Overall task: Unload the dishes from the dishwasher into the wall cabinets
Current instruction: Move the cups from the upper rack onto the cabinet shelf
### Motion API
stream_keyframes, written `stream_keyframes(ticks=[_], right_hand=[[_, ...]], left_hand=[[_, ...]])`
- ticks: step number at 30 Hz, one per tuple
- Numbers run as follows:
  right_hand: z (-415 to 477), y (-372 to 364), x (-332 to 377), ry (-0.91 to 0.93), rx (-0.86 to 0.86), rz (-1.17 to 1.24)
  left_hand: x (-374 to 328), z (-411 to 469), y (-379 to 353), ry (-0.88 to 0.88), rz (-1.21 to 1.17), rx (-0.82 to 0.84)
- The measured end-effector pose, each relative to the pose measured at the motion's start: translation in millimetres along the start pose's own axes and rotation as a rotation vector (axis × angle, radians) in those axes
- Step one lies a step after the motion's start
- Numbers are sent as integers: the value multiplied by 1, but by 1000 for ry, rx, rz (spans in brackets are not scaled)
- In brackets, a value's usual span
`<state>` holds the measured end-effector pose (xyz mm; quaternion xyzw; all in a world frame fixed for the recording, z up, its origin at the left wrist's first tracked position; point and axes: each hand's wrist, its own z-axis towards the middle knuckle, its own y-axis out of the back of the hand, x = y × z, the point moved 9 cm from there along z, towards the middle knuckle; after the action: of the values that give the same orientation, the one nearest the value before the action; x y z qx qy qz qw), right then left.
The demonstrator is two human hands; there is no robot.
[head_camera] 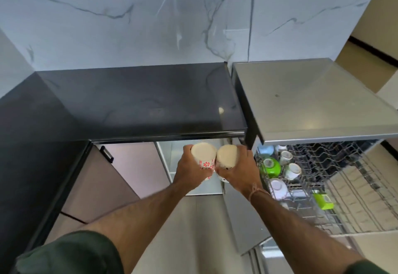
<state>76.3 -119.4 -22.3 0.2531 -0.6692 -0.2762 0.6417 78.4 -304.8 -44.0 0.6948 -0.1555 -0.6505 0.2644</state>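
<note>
My left hand [190, 171] grips a white cup with red flowers [204, 154], held bottom up. My right hand [239, 170] grips a white cup with dark dots [226, 156], also bottom up. The two cups touch side by side just below the front edge of the dark countertop [137, 101]. To the right the dishwasher's upper rack [323, 166] is pulled out. It holds several cups, a green bowl [271, 166], a pale blue cup [266, 150] and a green item [323, 200]. No wall cabinet is in view.
The dishwasher's grey top [312, 97] stands right of the countertop. Below the counter are brown cabinet doors [120, 174] with a black handle [107, 154], and one door [241, 220] stands open beside the rack. A marble backsplash [150, 26] rises behind.
</note>
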Motion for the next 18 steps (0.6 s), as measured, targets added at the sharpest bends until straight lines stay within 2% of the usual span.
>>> stream_keyframes(ticks=[8, 18], right_hand=[[42, -106, -30, -25, 113, -17], [137, -225, -98, -54, 92, 34]], left_hand=[[119, 45, -24, 122, -70, 13], [237, 142, -75, 68, -66, 11]])
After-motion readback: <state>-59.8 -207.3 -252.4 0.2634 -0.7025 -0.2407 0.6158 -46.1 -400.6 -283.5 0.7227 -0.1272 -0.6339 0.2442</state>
